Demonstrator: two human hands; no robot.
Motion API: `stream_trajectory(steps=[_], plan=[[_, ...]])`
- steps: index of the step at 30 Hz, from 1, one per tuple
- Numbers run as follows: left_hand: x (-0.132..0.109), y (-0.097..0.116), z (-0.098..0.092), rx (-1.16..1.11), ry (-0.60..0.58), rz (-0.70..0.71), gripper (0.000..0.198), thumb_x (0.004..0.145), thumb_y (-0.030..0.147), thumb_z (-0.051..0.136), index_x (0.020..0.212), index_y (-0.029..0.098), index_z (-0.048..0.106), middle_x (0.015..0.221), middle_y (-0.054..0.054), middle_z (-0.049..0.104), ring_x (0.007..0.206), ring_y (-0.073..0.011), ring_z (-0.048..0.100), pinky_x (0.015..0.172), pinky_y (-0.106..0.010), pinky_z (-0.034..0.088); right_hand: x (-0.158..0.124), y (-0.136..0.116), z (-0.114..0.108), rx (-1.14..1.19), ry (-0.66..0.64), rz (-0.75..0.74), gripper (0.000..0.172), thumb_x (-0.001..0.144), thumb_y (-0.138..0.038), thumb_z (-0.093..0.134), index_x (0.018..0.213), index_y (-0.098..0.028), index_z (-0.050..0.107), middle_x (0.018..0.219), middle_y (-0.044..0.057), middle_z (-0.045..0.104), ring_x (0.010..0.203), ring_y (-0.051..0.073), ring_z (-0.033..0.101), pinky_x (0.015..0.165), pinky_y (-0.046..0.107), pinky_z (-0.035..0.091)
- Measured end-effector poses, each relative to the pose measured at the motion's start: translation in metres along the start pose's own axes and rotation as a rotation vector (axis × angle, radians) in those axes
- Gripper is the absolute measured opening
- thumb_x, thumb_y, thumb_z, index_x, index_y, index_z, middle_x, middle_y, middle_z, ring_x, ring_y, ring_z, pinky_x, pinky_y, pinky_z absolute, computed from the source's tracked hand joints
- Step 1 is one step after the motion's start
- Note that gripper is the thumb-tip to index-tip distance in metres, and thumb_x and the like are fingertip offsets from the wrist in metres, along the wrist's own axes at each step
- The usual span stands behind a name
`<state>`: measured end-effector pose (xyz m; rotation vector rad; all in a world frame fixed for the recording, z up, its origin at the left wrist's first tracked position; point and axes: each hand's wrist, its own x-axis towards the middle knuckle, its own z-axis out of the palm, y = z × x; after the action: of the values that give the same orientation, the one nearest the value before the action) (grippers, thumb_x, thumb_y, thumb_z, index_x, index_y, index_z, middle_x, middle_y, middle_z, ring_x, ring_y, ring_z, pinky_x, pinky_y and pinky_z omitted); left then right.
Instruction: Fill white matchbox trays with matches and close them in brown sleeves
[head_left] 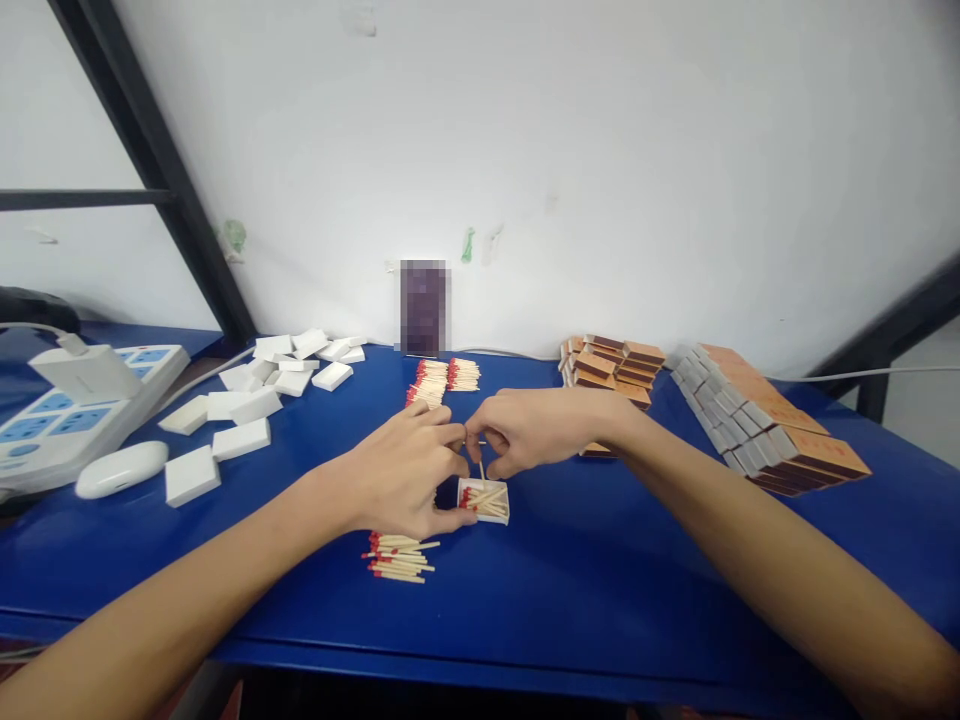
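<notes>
A small white matchbox tray lies on the blue table, with several red-tipped matches inside. My left hand is bent round the tray's left end, its thumb against the near left corner. Just above the tray's far side, my right hand is closed in a pinch on a match that points down into it. The fingertips of both hands almost meet there. Under my left hand, partly covered, is a loose pile of matches. Beyond the hands lie more bundles of matches.
White inner trays are scattered at the left, beside a white oval case and a power strip with a charger. Orange matchbox sleeves and a large stack of sleeves stand at the right. A pixelated dark rectangle leans at the wall.
</notes>
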<state>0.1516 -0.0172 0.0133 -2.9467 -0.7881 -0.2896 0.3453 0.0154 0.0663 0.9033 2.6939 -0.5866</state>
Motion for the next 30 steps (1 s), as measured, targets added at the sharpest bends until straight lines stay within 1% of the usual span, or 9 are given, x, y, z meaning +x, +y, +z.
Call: stream_trajectory(steps=[2, 4, 9, 15, 18, 21, 24, 27, 30], plan=[[-0.0001, -0.0002, 0.0002, 0.001, 0.006, 0.007, 0.036, 0.081, 0.054, 0.061, 0.091, 0.022, 0.075, 0.094, -0.006, 0.065, 0.085, -0.0212, 0.052, 0.083, -0.038, 0.035, 0.0036, 0.0045, 0.0021, 0.017, 0.006, -0.033, 0.024, 0.078, -0.027, 0.061, 0.097, -0.016, 0.07, 0.077, -0.001, 0.063, 0.058, 0.009, 0.047, 0.057, 0.025, 0.033], [-0.0002, -0.0004, 0.0005, 0.015, 0.002, 0.011, 0.036, 0.082, 0.055, 0.06, 0.092, 0.023, 0.075, 0.091, -0.005, 0.065, 0.082, -0.0206, 0.052, 0.081, -0.037, 0.035, 0.0065, 0.0076, 0.0036, 0.026, -0.008, -0.048, 0.023, 0.078, -0.027, 0.061, 0.095, -0.015, 0.071, 0.076, -0.001, 0.063, 0.058, 0.009, 0.048, 0.058, 0.025, 0.034], [-0.0007, -0.0015, 0.0021, 0.045, 0.0, 0.001, 0.041, 0.081, 0.059, 0.059, 0.089, 0.022, 0.076, 0.08, -0.006, 0.06, 0.079, -0.0201, 0.05, 0.078, -0.036, 0.035, 0.0043, 0.0072, 0.0007, 0.061, -0.062, -0.015, 0.017, 0.076, -0.023, 0.062, 0.086, -0.015, 0.073, 0.072, -0.001, 0.065, 0.06, 0.01, 0.051, 0.059, 0.024, 0.035], [-0.0007, -0.0014, 0.0019, 0.046, 0.009, 0.01, 0.04, 0.082, 0.059, 0.059, 0.087, 0.023, 0.076, 0.079, -0.005, 0.06, 0.076, -0.0191, 0.049, 0.076, -0.036, 0.034, -0.0017, 0.0011, -0.0026, 0.032, -0.007, -0.016, 0.012, 0.076, -0.024, 0.062, 0.079, -0.015, 0.071, 0.066, -0.003, 0.061, 0.055, 0.008, 0.046, 0.056, 0.024, 0.032], [-0.0008, -0.0012, 0.0014, 0.034, 0.013, 0.012, 0.04, 0.082, 0.058, 0.059, 0.088, 0.022, 0.076, 0.081, -0.005, 0.061, 0.077, -0.0192, 0.05, 0.078, -0.036, 0.034, -0.0008, 0.0006, -0.001, 0.016, -0.004, -0.01, 0.011, 0.077, -0.024, 0.062, 0.078, -0.016, 0.069, 0.063, -0.004, 0.058, 0.053, 0.008, 0.043, 0.055, 0.025, 0.031], [-0.0009, -0.0014, 0.0013, 0.039, 0.009, 0.02, 0.041, 0.083, 0.058, 0.058, 0.089, 0.022, 0.076, 0.082, -0.006, 0.061, 0.079, -0.0198, 0.051, 0.079, -0.036, 0.034, 0.0011, 0.0021, 0.0014, 0.015, -0.028, -0.005, 0.016, 0.078, -0.032, 0.064, 0.075, -0.016, 0.067, 0.062, -0.004, 0.056, 0.053, 0.008, 0.044, 0.055, 0.025, 0.03], [-0.0009, -0.0016, 0.0012, 0.046, 0.002, 0.019, 0.042, 0.083, 0.059, 0.057, 0.09, 0.022, 0.076, 0.08, -0.005, 0.059, 0.078, -0.0194, 0.051, 0.078, -0.036, 0.034, 0.0024, 0.0041, 0.0032, 0.026, -0.087, -0.009, 0.023, 0.077, -0.039, 0.067, 0.075, -0.017, 0.067, 0.063, -0.004, 0.057, 0.055, 0.009, 0.046, 0.055, 0.025, 0.03], [-0.0012, -0.0013, 0.0012, 0.049, -0.001, 0.018, 0.042, 0.083, 0.059, 0.057, 0.091, 0.023, 0.076, 0.08, -0.005, 0.059, 0.078, -0.0191, 0.051, 0.079, -0.036, 0.034, 0.0022, 0.0051, 0.003, 0.028, -0.117, -0.014, 0.023, 0.078, -0.039, 0.067, 0.075, -0.017, 0.067, 0.063, -0.004, 0.057, 0.055, 0.009, 0.045, 0.056, 0.025, 0.03], [-0.0019, -0.0011, 0.0014, 0.047, 0.005, 0.015, 0.041, 0.083, 0.059, 0.058, 0.092, 0.023, 0.076, 0.081, -0.005, 0.06, 0.078, -0.0189, 0.051, 0.078, -0.036, 0.034, 0.0015, 0.0044, 0.0016, 0.015, -0.097, 0.0, 0.023, 0.08, -0.038, 0.064, 0.073, -0.016, 0.067, 0.061, -0.004, 0.055, 0.054, 0.008, 0.043, 0.056, 0.026, 0.029]])
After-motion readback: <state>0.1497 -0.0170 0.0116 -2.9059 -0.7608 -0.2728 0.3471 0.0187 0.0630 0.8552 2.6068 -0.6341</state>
